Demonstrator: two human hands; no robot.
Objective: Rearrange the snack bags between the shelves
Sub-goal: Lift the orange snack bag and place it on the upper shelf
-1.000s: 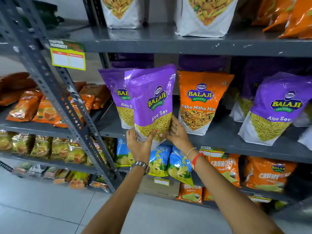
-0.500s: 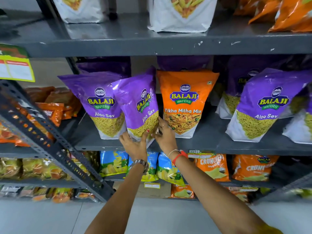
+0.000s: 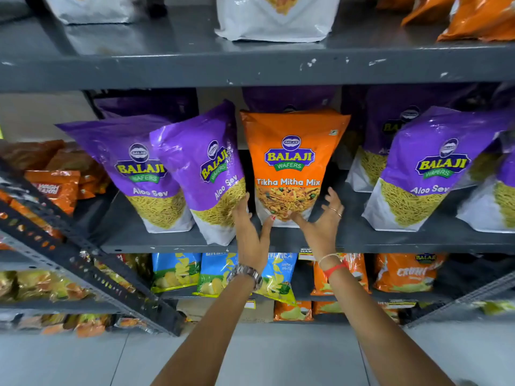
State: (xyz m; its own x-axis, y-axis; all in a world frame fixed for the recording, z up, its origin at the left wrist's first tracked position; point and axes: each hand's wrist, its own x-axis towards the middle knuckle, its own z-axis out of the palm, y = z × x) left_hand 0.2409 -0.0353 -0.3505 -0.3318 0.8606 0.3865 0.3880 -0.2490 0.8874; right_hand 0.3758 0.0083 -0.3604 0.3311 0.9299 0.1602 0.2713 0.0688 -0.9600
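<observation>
I take the orange Tikha Mitha Mix bag [image 3: 289, 168] as the landmark: it stands upright on the middle shelf [image 3: 348, 240], near the front edge. Just left of it, a purple Aloo Sev bag [image 3: 206, 174] leans with its top tilted toward the orange bag; a second purple Aloo Sev bag [image 3: 139, 174] stands further left, overlapped by the leaning one.

My left hand [image 3: 250, 235] is open, fingers extended — its back rests against the lower right corner of the leaning purple bag, its thumb touching the lower left corner of the orange bag. My right hand [image 3: 320, 224] is spread wide at the orange bag's lower right corner, thumb at the base and fingers splayed clear of the film. Neither hand has closed on anything.

Procedure, as I judge it: bring both palms in on the orange bag's lower sides, grip below the fill line where the contents give firmness, and lift straight before pulling out, so the leaning purple bag is not dragged along. The film looks slick; press with the palms rather than pinch.

Compared with half a second ago: both hands then pinched the base of the leaning purple bag; they have released it and shifted right to bracket the orange bag.
</observation>
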